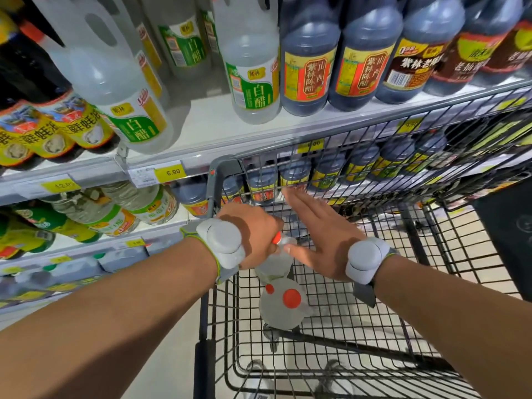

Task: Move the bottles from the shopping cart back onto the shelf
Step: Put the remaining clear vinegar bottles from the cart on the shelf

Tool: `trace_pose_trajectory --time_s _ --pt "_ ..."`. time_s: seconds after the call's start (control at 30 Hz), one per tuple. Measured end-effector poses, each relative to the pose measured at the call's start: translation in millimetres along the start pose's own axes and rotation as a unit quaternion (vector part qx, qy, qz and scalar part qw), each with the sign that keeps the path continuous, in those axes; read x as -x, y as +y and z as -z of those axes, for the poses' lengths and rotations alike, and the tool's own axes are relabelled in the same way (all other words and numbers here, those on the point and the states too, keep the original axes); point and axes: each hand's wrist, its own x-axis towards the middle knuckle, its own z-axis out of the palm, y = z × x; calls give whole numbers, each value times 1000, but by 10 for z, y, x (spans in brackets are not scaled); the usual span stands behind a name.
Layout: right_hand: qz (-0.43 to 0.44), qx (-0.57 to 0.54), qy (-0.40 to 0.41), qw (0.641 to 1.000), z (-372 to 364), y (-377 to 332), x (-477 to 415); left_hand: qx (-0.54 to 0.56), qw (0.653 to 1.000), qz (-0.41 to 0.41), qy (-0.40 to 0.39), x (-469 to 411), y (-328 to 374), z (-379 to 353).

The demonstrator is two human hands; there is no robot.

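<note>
A clear bottle (276, 263) in the shopping cart (374, 298) is gripped at its neck by the closed left hand (253, 234) – presumably for lifting – while beside it the right hand (322, 234) is held flat, open and empty – the shelf (207, 122) lies above both

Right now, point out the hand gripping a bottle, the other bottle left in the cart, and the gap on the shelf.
left hand (253, 234), head view, back of the hand
clear bottle with red cap (283, 308), head view, its shoulder
gap on the shelf (207, 119), head view, bare shelf board
</note>
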Motion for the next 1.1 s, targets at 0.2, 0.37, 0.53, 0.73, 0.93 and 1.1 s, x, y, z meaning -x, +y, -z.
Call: trace_pose_trajectory --time_s 0.2,0.37,0.53,0.73,0.93,1.1 --pt "-25 -29 -36 999 104 -77 -24 94 995 8 11 109 -221 283" --pt "-77 -81 -30 993 190 -127 -121 202 974 22 96 255 -464 529" --pt "-91 -212 8 973 336 -260 -251 310 926 21 216 336 -570 649" --pt "-23 -355 36 934 500 -388 -402 500 808 39 310 382 -703 711" --pt "21 -383 63 921 691 -534 -517 703 642 11 306 405 -756 695" --pt "6 -404 98 909 842 -573 -661 707 663 1 246 451 -741 525"
